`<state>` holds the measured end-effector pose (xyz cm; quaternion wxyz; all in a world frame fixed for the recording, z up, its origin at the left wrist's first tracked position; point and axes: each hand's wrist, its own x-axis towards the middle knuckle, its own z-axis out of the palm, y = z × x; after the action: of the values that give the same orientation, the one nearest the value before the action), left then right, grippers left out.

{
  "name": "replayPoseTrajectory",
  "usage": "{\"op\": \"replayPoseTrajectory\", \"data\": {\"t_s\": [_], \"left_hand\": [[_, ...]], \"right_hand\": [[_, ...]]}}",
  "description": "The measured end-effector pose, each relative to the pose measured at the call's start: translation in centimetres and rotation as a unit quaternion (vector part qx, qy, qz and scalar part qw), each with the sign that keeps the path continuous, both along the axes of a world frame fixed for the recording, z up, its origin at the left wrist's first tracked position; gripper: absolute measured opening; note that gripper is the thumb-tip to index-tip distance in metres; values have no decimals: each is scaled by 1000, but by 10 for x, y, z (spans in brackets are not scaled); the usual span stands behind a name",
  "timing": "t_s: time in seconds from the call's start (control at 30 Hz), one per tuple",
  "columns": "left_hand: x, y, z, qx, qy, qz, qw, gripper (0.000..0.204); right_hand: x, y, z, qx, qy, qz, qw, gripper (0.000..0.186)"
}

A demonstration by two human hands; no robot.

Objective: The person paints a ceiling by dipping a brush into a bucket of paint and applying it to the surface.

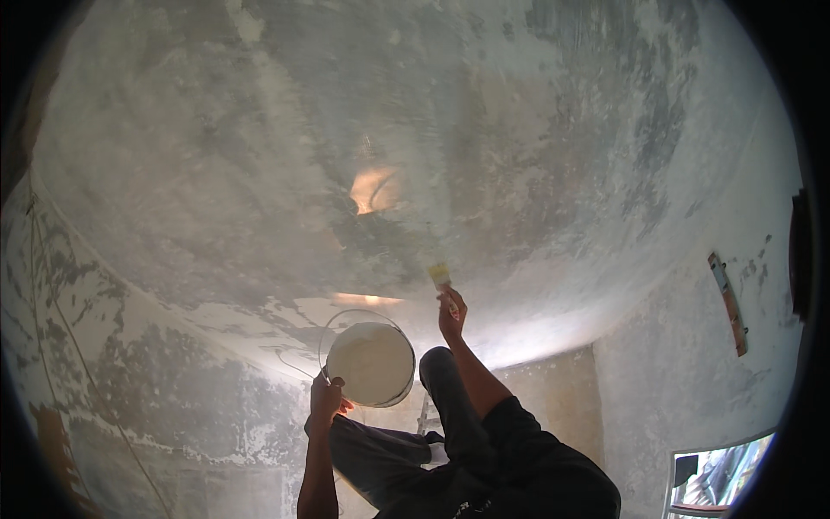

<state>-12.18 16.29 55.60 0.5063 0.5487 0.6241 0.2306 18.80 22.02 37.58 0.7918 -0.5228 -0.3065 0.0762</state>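
My left hand (328,398) grips the lower left rim of a round bucket (370,363) of whitish paint or similar liquid. Its thin wire handle (322,339) loops out past the rim. Raised to the right of the bucket, my right hand (451,313) is closed around a paintbrush (439,277). The pale yellowish bristles point up toward a broad, patchy grey-white surface (484,156). Whether the bristles touch that surface I cannot tell. My bent knee (441,381) in dark trousers is between the bucket and my right forearm.
Part of a ladder (425,415) shows behind my legs. A narrow strip (728,303) is fixed on the right wall, near a dark object (800,255) at the edge. At lower right is a bright window (726,471). Cords (73,346) hang along the left wall.
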Motion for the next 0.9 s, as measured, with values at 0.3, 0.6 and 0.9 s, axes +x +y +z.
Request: {"op": "replayPoseTrajectory", "data": {"t_s": [0.3, 0.6, 0.9], "left_hand": [[-12, -32, -13, 23, -36, -6, 999, 40], [-5, -68, 10, 28, -30, 32, 999, 46], [-22, -91, 12, 76, 67, -16, 995, 54]], "right_hand": [[-11, -86, 82, 38, 326, 197, 924, 29], [-49, -167, 151, -144, 112, 460, 869, 19], [-91, -167, 152, -215, -261, 252, 907, 16]]}}
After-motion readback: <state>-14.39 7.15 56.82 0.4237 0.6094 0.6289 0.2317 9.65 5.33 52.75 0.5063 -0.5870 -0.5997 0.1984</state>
